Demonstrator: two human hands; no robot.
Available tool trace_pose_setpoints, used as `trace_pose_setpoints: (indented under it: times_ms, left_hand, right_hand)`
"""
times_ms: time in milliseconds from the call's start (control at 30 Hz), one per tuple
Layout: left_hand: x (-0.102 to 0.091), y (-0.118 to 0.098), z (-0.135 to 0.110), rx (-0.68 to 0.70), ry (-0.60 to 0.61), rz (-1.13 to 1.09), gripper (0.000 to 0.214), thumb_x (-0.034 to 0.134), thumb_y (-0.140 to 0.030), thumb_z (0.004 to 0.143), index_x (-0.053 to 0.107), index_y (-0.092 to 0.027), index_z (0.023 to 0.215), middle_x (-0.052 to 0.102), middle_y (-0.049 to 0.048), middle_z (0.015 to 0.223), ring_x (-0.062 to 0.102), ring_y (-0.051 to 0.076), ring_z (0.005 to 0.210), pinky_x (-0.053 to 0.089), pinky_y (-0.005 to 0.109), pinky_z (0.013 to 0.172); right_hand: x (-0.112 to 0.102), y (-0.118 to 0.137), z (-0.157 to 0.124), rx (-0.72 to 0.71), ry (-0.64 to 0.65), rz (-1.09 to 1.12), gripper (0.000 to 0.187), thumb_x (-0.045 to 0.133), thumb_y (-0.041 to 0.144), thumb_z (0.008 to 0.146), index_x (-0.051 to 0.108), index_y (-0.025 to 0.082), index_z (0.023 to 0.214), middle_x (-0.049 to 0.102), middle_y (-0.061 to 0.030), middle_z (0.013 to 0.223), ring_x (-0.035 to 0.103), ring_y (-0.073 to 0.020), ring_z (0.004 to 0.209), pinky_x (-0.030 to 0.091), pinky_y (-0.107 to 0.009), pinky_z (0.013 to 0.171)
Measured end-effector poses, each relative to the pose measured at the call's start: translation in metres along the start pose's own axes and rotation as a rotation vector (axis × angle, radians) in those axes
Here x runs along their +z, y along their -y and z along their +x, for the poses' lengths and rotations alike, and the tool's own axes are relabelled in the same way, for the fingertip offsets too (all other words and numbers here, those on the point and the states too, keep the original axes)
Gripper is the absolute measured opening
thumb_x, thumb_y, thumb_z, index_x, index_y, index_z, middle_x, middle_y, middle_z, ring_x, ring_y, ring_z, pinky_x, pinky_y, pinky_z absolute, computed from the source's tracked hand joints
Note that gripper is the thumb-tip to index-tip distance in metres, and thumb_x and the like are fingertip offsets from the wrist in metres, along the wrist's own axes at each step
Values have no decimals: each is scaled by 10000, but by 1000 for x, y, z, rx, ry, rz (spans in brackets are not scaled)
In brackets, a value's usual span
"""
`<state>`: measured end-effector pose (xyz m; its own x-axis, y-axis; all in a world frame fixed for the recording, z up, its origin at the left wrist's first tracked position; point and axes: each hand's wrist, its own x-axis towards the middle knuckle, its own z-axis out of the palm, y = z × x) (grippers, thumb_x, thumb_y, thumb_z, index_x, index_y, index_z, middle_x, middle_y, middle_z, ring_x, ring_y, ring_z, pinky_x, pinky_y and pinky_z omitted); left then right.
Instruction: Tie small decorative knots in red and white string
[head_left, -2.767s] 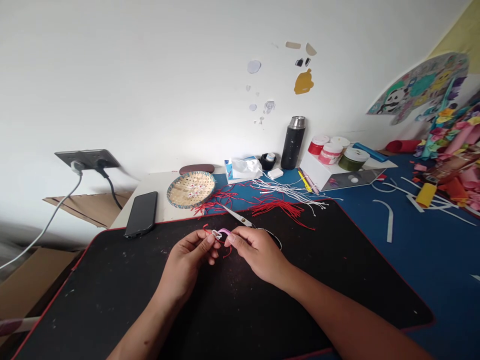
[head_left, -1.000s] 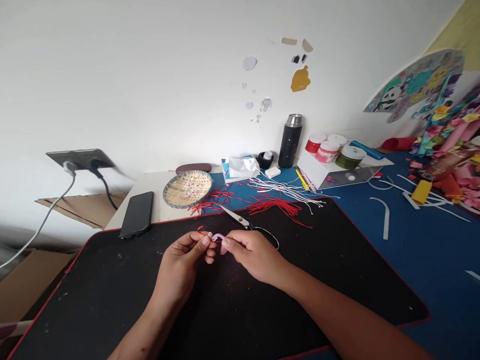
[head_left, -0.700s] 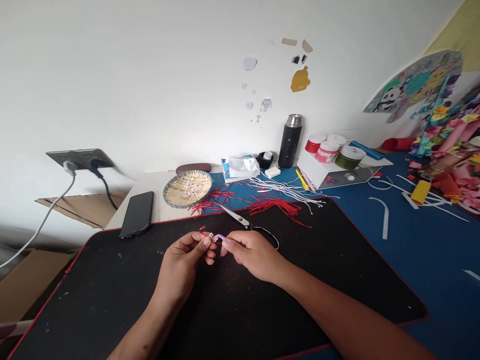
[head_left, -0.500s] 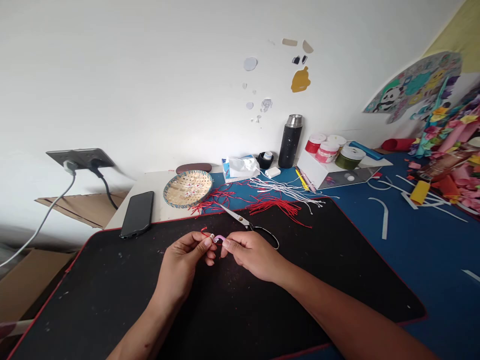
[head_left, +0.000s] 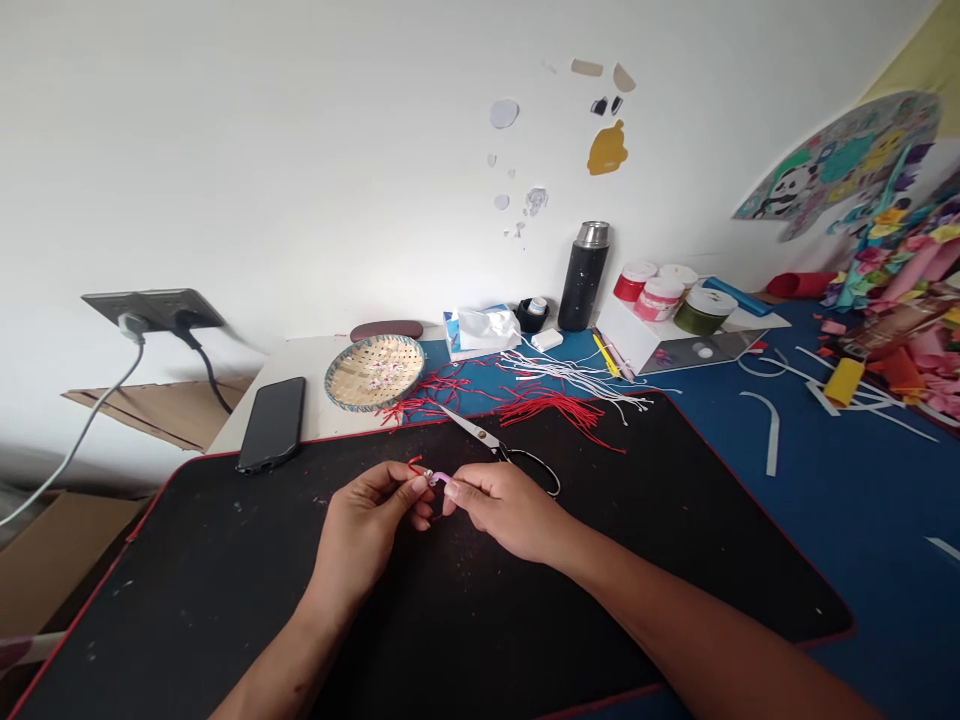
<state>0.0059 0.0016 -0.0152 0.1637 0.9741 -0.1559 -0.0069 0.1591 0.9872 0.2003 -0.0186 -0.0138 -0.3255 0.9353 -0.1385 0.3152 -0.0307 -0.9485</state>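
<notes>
Hands close together, my left hand (head_left: pixel 360 535) and right hand (head_left: pixel 506 510) pinch a small pink plastic piece (head_left: pixel 442 479) at the fingertips, a red cord (head_left: pixel 415 464) poking up past my left thumb. Less pink shows than earlier. Above the black desk mat (head_left: pixel 225 600), scissors (head_left: pixel 472 430) lie just beyond my right hand.

1. A white desk top (head_left: pixel 300 362) runs along the wall, and a blue mat (head_left: pixel 757 560) covers its right side.
2. A black desk pad (head_left: pixel 187 600) with a red edge lies across the front, overlapping the blue mat.
3. Scissors (head_left: pixel 480 436) lie open on the pad's far edge, beside a bunch of red threads (head_left: pixel 551 408).
4. A phone (head_left: pixel 271 425) lies on the white top, just past the pad, near a woven basket (head_left: pixel 375 372).
5. White cords (head_left: pixel 570 374) lie on the blue mat, next to a tissue box (head_left: pixel 459 335) and a black flask (head_left: pixel 583 278).
6. White paper strips (head_left: pixel 769 430) are scattered on the blue mat's right side.
</notes>
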Motion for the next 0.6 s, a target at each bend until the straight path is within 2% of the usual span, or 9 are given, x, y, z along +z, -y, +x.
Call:
trace_pose_setpoints:
  times_ms: [167,333,600]
  left_hand:
    - [1,-1,1,-19,9,1,358,910,-477,687,759,-156,737,737,57,667,652,165,551,566,254,524]
    - [1,-3,1,-34,10,12,348,908,-478,682,763,-164,720,740,63,656,649,176,538,561,268,516]
    - [1,1,0,-68,-51,79,345,878,-498,702,772,-171,734,752,74,658,657,186,532,564,270,533]
  right_hand:
    - [-2,0,0,47,16,-17,338,505,352,1061,728,158,898,476,57,585,404,-85,518,293,-221,554]
    - [-3,0,1,67,41,-6,356,490,366,1066,738,162,912,469,55,576,405,-90,514,293,-221,544]
    - [-4,3,3,103,57,15,336,496,343,1064,735,169,905,481,46,598,433,-100,549,305,-226,556]
